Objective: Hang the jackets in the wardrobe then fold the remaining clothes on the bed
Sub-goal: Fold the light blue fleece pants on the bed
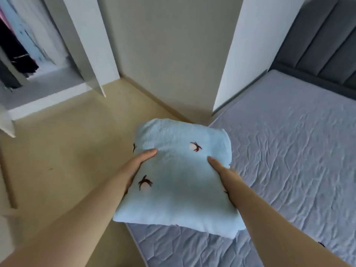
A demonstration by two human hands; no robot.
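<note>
The light-blue garment (181, 176), a fleecy piece with small dark-and-white motifs, is already folded into a thick rectangular bundle. It is held at the near-left corner of the bed (289, 151). Its near edge lies over the mattress corner and its far-left part reaches out over the floor (67, 151). It keeps its shape there without sagging, so it looks lifted rather than resting, though contact with the mattress cannot be ruled out.

The left hand (138, 162) clasps the bundle's left edge and the right hand (221, 170) its right edge. Each has a thumb laid on top, and the other fingers are hidden beneath the cloth.

The wardrobe (63, 79) stands open at the far left with hanging clothes (17, 47) inside, blurred. The padded headboard (317, 45) runs along the far right of the bed.

With clothes on the rail and this piece folded, the work appears to be in its second part, at the point where a finished fold is carried to its resting place.

The next move probably calls for keeping both sides pinched evenly so the layers do not slide apart. The bundle then needs to be set down flat on a bare stretch of mattress, or taken to the wardrobe; which one is meant cannot be told. The hands should let go only once the bundle's weight is fully supported.
</note>
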